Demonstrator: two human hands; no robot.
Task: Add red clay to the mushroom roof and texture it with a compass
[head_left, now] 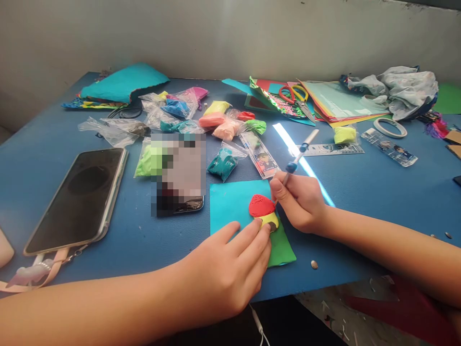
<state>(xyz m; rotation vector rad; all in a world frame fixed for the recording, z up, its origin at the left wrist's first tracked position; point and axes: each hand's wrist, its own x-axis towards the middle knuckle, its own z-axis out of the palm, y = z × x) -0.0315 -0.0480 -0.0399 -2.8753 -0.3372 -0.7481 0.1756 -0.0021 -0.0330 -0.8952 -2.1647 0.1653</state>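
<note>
Head view: both hands at a small red-and-yellow clay figure

Near the front of the blue tabletop [144, 262], a small figure of soft clay with a domed red top and a yellow lower part [261, 206] lies on a square sheet of blue and green [230, 202]. A dark brown patch shows on the yellow part, beside the left fingertips.

The left hand [236, 262] is unclenched, palm down, its fingers extended and the fingertips resting on the figure's lower edge. The right hand [300, 199] grips a slim white pen-like tool with a blue section [300, 154], slanted, its lower end at the right edge of the red top; whether the tip touches the clay cannot be told.

Just behind the sheet sit a clear bag of teal clay [223, 163] and a narrow printed card strip [261, 158]. Further right, a clear bag of pale yellow clay [345, 135] rests at a transparent ruler [317, 150]. Scissors with red and yellow handles [306, 110] lie at the back. To the left is a large dark-screened phone [79, 199] with a pink strap [55, 269].
</note>
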